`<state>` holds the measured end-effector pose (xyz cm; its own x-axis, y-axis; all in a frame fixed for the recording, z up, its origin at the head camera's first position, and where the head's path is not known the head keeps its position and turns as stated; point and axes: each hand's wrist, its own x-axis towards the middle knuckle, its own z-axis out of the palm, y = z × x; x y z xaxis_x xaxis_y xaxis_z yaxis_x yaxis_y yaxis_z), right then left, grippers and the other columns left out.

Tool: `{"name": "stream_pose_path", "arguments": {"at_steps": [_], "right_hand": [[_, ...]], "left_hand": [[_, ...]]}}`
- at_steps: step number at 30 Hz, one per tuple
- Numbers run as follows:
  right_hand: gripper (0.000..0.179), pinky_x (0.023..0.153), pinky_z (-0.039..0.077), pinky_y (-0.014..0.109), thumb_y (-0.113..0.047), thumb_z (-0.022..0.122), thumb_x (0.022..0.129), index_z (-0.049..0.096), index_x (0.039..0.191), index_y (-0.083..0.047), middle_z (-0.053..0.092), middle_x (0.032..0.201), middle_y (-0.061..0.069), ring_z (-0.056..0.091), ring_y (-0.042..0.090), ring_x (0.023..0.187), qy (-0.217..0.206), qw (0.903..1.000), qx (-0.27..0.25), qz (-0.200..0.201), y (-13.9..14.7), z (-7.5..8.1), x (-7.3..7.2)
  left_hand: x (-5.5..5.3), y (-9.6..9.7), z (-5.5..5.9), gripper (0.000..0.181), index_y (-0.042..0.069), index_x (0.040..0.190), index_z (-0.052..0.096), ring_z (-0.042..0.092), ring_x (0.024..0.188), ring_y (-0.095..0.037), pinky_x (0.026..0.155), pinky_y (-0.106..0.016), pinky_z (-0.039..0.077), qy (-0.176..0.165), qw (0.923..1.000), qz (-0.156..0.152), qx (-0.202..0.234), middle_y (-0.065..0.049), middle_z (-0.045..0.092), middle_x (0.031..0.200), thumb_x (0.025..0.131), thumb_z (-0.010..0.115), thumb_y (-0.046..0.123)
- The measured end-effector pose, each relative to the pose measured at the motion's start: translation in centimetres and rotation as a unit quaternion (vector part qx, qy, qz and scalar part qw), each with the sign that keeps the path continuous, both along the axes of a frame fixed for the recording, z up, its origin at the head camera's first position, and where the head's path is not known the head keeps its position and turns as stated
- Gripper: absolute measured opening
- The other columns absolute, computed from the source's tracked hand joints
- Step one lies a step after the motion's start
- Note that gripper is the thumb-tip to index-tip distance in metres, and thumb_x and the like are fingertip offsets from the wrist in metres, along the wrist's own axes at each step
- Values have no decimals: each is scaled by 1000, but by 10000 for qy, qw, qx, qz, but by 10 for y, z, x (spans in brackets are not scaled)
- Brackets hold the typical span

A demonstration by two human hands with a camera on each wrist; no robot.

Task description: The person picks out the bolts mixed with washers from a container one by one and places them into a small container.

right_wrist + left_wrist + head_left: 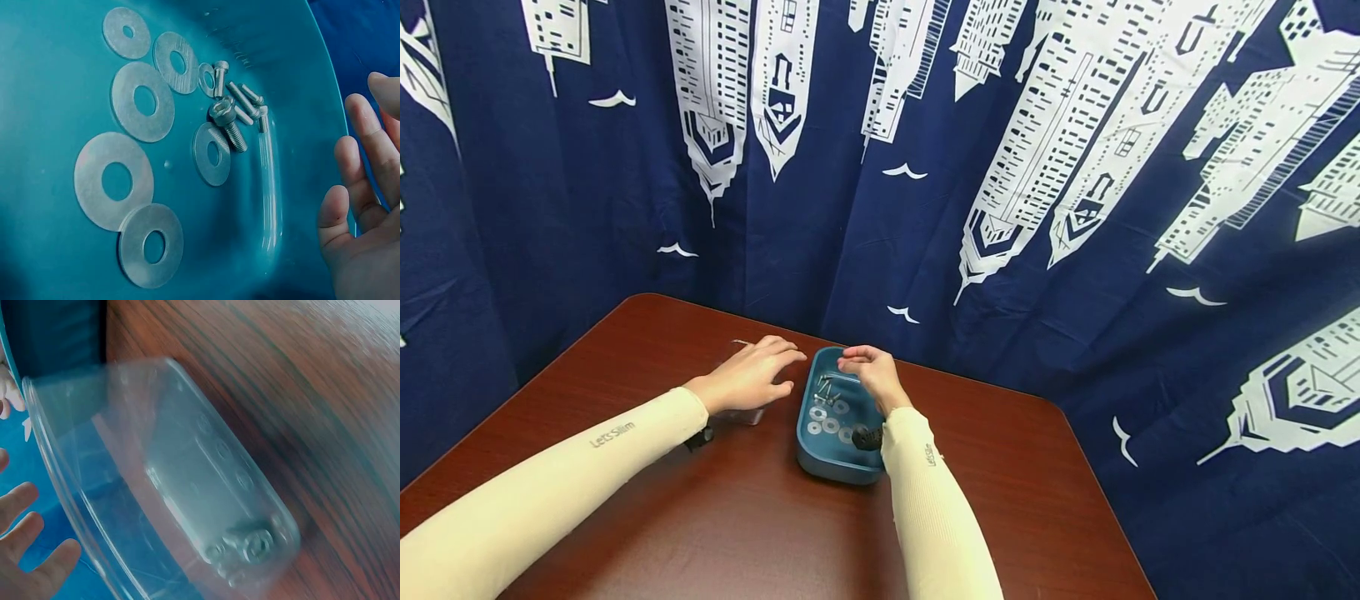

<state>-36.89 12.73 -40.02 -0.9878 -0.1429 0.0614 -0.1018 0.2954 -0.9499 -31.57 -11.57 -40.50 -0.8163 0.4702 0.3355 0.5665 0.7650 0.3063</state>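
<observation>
My left hand (748, 377) hovers above a clear plastic container (212, 462), fingers loosely spread with nothing between them. A few small ring-shaped metal pieces (253, 547), perhaps nuts, lie blurred at one end of that container. Over the far side of a blue tray (835, 472) is my right hand (878, 379), its fingers loosely bent and thumb near the index finger. No object shows in it. Several flat washers (89, 178) lie on the tray floor, two of them overlapping. Beside them, several socket-head bolts (234, 132) are bunched together near a raised ridge.
Both containers stand on a brown wooden table (715, 517), the clear one left of the tray. A blue curtain (820, 225) printed with white buildings hangs behind the table. A dark device (867, 438) at the right wrist covers part of the tray.
</observation>
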Motion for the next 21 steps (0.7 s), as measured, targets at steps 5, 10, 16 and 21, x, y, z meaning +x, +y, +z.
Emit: {"name": "stream_pose_path", "arguments": {"at_steps": [5,10,16,21], "right_hand": [[31,98,53,41,-2,74,85,68,115,6,77,99,13,74,18,92,50,9999,50,-98,5,-4,1],[28,96,55,39,0,74,84,70,112,4,77,100,14,74,18,91,60,9999,-14,-138,8,-7,1],[29,96,54,39,-1,73,84,69,113,4,76,103,16,73,16,89,-30,9998,37,-206,11,-13,1],[30,98,53,39,-2,74,84,70,113,2,76,103,14,73,15,89,-113,9995,147,-263,11,-18,2]], "left_hand": [[2,10,3,52,10,141,58,42,138,-31,111,-58,38,-119,9999,-97,15,-12,55,144,93,67,28],[1,18,4,50,10,140,59,43,137,-31,110,-57,39,-80,9998,-172,4,-10,56,142,93,67,27],[0,25,2,49,12,139,59,44,136,-30,109,-57,39,-101,9996,-252,-56,-8,58,141,93,66,28],[-1,30,1,51,11,141,58,43,137,-31,110,-58,38,-219,9992,-301,-116,-9,57,142,94,66,28]]}}
